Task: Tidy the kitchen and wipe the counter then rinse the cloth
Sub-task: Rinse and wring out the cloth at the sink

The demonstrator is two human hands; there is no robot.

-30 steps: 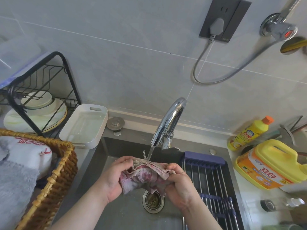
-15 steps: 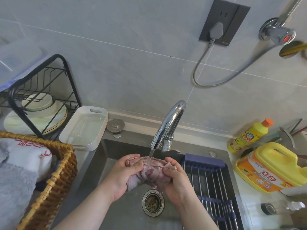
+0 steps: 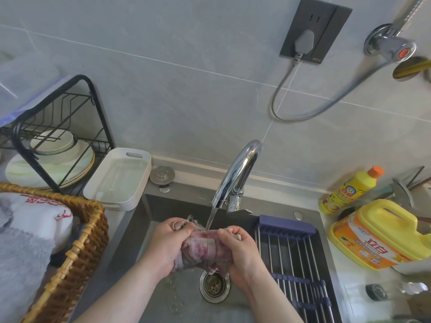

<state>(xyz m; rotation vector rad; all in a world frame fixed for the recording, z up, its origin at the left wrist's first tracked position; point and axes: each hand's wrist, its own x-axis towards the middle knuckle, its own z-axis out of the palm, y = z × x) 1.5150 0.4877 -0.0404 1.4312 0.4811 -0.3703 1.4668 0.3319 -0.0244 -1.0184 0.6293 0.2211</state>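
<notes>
Over the sink | left hand and right hand clamp bunched cloth under faucet stream | risk: hard squeezing may splash water onto counter

A home kitchen: a steel sink with a running chrome faucet set below grey wall tiles, a dish rack holding plates at left, detergent bottles at right.
</notes>
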